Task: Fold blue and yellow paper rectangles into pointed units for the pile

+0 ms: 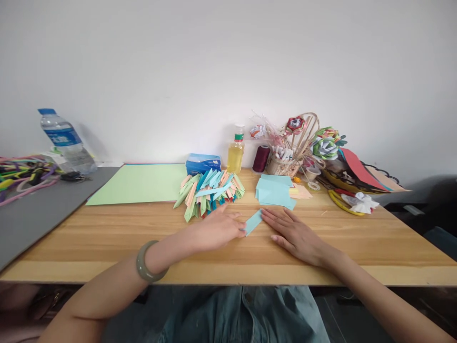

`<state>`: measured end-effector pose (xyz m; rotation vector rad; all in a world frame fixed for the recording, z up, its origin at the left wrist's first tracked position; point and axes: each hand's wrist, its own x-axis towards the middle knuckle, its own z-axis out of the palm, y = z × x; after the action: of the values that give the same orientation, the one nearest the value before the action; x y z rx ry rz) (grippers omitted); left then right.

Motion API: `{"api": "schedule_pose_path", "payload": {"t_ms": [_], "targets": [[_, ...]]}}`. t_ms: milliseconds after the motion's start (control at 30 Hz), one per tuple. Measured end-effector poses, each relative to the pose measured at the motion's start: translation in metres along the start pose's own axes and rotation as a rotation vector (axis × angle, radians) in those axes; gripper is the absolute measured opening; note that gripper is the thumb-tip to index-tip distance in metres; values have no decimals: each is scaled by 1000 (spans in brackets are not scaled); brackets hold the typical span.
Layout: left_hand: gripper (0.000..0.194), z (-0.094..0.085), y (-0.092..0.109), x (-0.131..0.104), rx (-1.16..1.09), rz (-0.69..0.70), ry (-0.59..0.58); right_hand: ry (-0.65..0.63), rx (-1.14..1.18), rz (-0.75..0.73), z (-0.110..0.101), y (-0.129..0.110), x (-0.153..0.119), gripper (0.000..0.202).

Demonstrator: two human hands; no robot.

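A narrow folded strip of light blue paper (253, 222) lies slantwise on the wooden table. My left hand (218, 227), with a green bangle on its wrist, touches the strip's near left end with its fingertips, fingers stretched out. At the far right end, the fingertips of my right hand (293, 234) press on the paper, the hand lying flat with its thumb apart. Just behind the strip is a small stack of light blue paper sheets (274, 189). Beyond my left hand sits a heap of folded paper strips (210, 190) in green, blue and peach.
A large green sheet (143, 183) lies at the left. Along the wall stand a blue tissue pack (203, 164), a bottle of yellow liquid (235, 151), a dark red thread spool (261, 159) and a basket (283, 166). Yellow-handled scissors (344, 205) lie right; a water bottle (67, 140) leans left.
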<state>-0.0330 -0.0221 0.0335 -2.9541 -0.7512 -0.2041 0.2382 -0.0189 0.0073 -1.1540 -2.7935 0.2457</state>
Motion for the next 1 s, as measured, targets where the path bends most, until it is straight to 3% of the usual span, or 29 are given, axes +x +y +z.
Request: {"api": "schedule_pose_path", "payload": {"t_ms": [233,333,533,767,900,1000], "targets": [[18,13,-6,35,95,19,52,30,-21,-15,4,-1,-1,60],[18,20,-3,40,173,6,77,51,-7,-13,5,0,-1,61],[22,14,10,24,295,41,63,41,0,9,4,-2,-1,59],[22,16,16,-3,270,61,138,29,15,33,1,-3,-1,57],[24,13,16,-6,256,39,100,32,-15,26,1,-6,-1,57],[26,9,16,-5,237,9,65,65,-56,-2,2,-20,0,63]]}}
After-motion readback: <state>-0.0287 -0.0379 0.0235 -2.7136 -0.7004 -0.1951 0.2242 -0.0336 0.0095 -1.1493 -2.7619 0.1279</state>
